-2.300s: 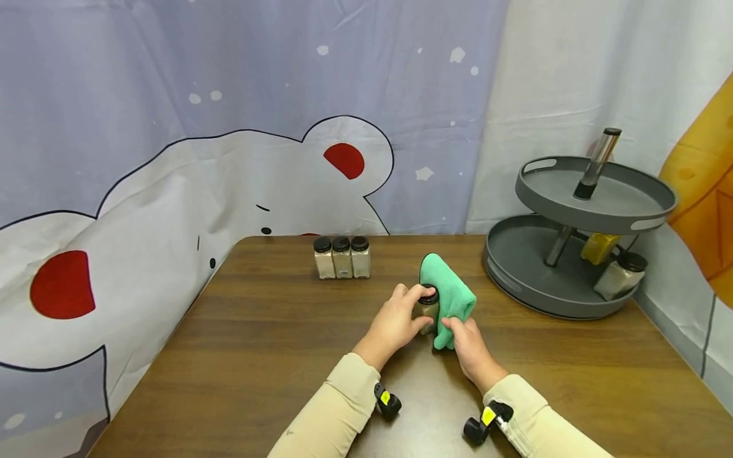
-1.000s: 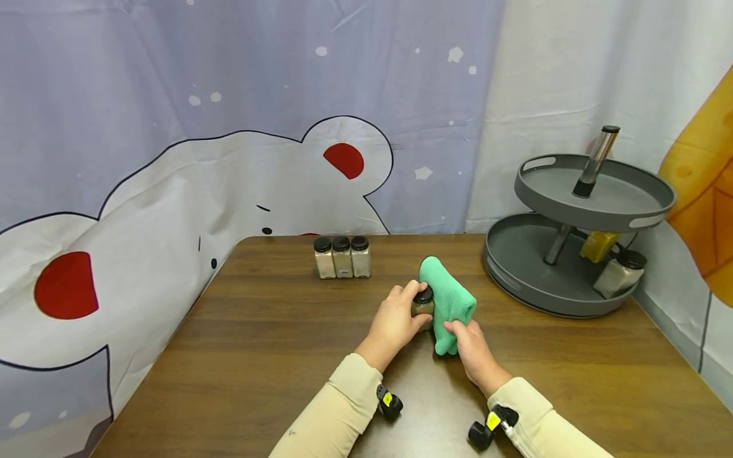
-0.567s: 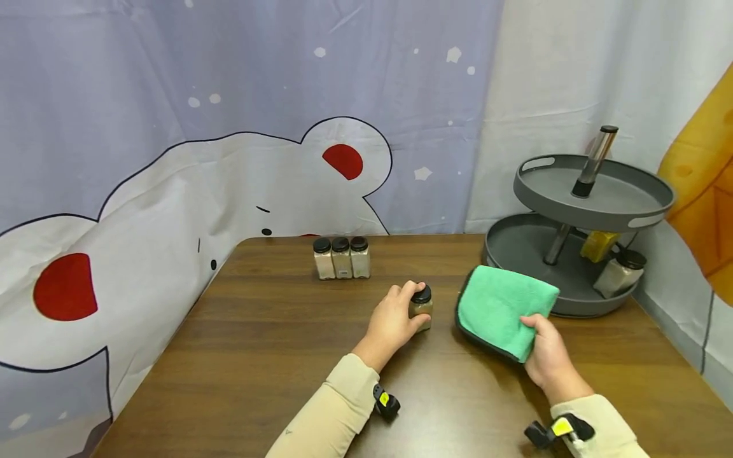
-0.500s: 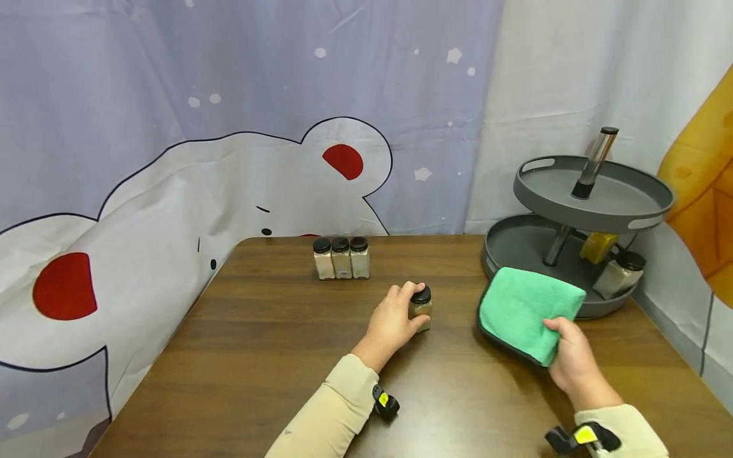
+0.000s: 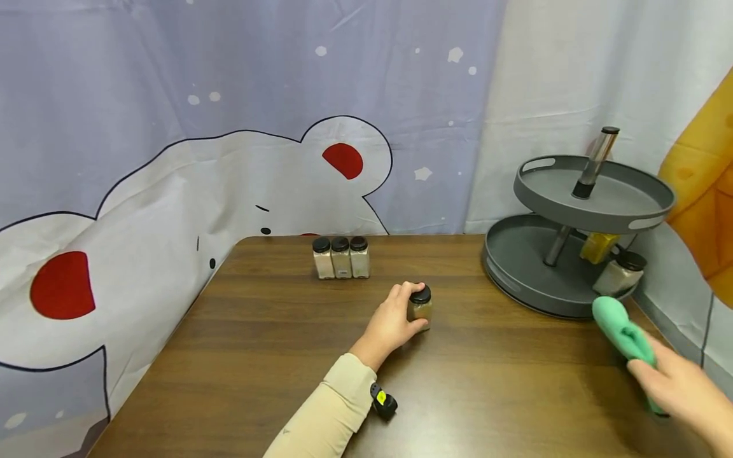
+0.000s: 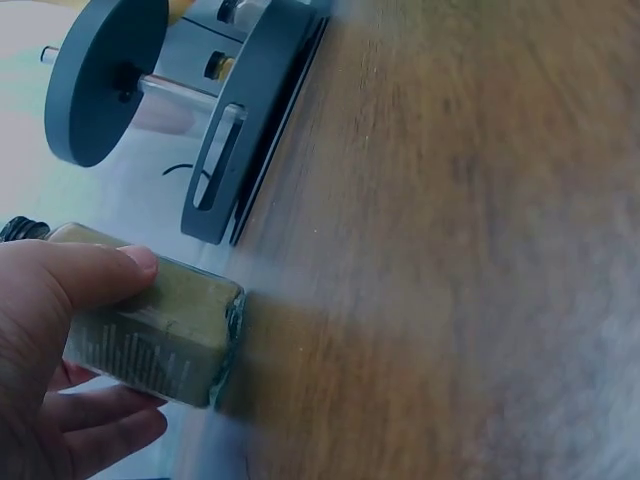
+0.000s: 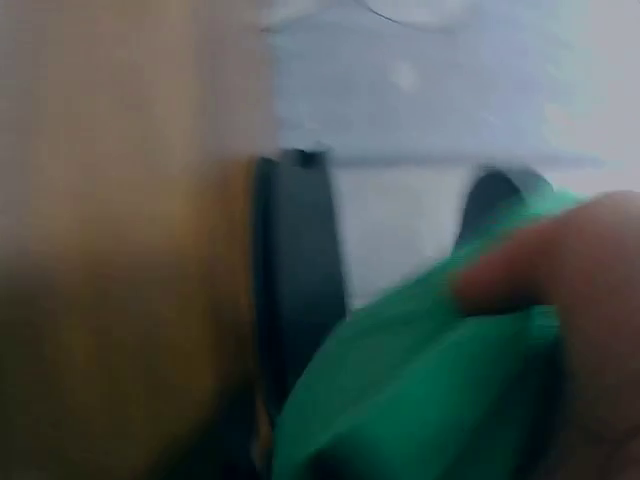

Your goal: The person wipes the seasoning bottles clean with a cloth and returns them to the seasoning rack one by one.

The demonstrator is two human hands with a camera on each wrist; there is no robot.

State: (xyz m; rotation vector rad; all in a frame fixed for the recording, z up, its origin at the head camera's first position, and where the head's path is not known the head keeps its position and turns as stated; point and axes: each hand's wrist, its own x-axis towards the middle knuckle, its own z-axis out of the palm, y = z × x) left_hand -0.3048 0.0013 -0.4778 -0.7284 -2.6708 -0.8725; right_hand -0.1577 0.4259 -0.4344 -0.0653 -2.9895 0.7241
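My left hand point(image 5: 391, 323) grips a square glass spice jar point(image 5: 421, 310) with a black lid, near the middle of the table. In the left wrist view the thumb lies along one side of the jar point(image 6: 165, 320), which holds a tan powder, and fingers wrap the other side; its base is close to the tabletop. Far to the right, my right hand point(image 5: 676, 381) holds a folded green cloth point(image 5: 621, 331) between thumb and fingers, in front of the round stand. The right wrist view is blurred; the cloth point(image 7: 420, 370) fills its lower part.
A grey two-tier round stand point(image 5: 527, 294) occupies the table's back right. On its lower tier sit a black-lidded jar point(image 5: 617, 277) and a yellow-filled jar point(image 5: 597, 248). Three black-lidded jars point(image 5: 342, 262) stand side by side at the back edge, before a printed curtain point(image 5: 275, 178).
My right hand has pulled the green cloth away from the jar and swung it far right, to the table's right side. The left hand keeps its grip on the jar, nearly still.
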